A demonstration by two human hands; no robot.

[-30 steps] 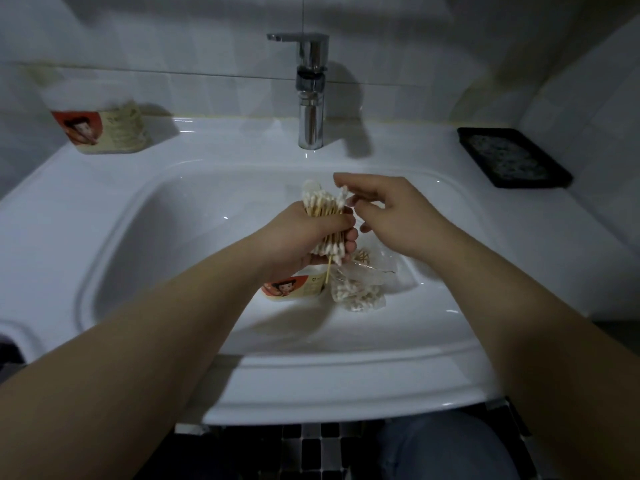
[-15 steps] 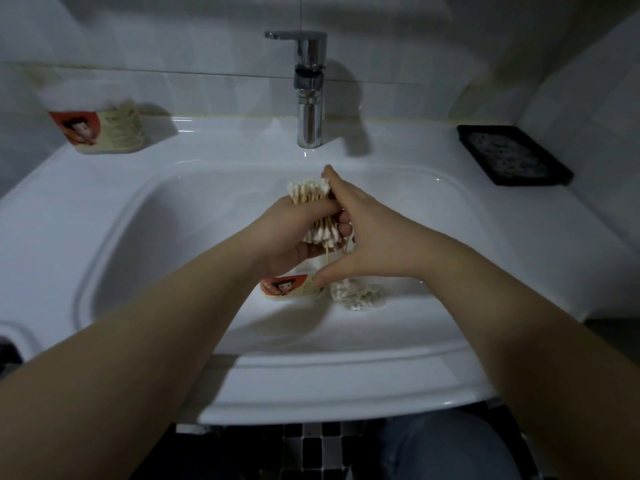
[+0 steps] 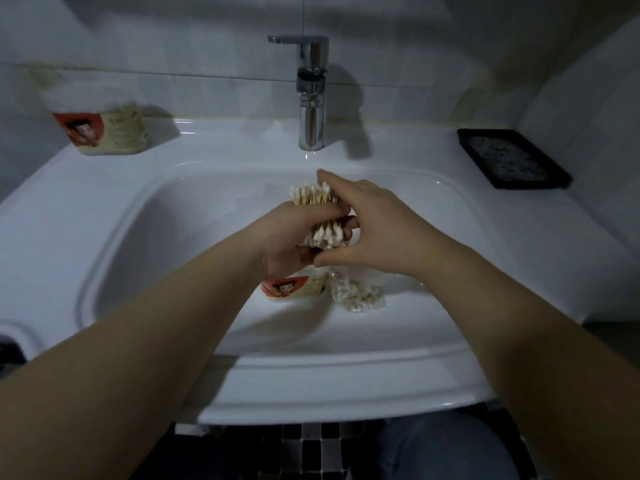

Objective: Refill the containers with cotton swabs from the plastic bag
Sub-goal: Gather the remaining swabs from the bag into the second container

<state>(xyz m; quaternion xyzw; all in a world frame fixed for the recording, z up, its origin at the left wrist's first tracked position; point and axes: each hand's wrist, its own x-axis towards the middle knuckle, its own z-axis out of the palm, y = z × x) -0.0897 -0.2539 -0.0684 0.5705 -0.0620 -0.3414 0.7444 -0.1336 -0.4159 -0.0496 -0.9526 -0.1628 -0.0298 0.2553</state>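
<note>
Here, a white sink [image 3: 166,216] is filling most of the view, its basin lying beneath both forearms. A chrome faucet [image 3: 311,109] is standing upright at the middle of the back rim, and a black tray [image 3: 512,157] is sitting on the ledge in the far right corner. A labelled container [image 3: 104,131] is standing on the ledge at the far left, close to the tiled wall.

Over the middle of the basin, the left hand [image 3: 289,237] is gripping a bundle of cotton swabs [image 3: 311,195]. Its fingers are curling tightly around the wooden sticks, so white tips are sticking out above and below the fist. The right hand [image 3: 375,230] is bracketing the bundle from the right with nearly straight fingers. Its forefinger is reaching over the upper tips and its thumb is stretching out under the lower ones; whether the thumb is touching them cannot be told.

Below the hands, a second container [image 3: 294,288] with the same red label is sitting on the basin floor, partly hidden by the left hand. Just beside it on the right, a clear plastic bag [image 3: 358,296] is lying crumpled, holding more swabs.
</note>
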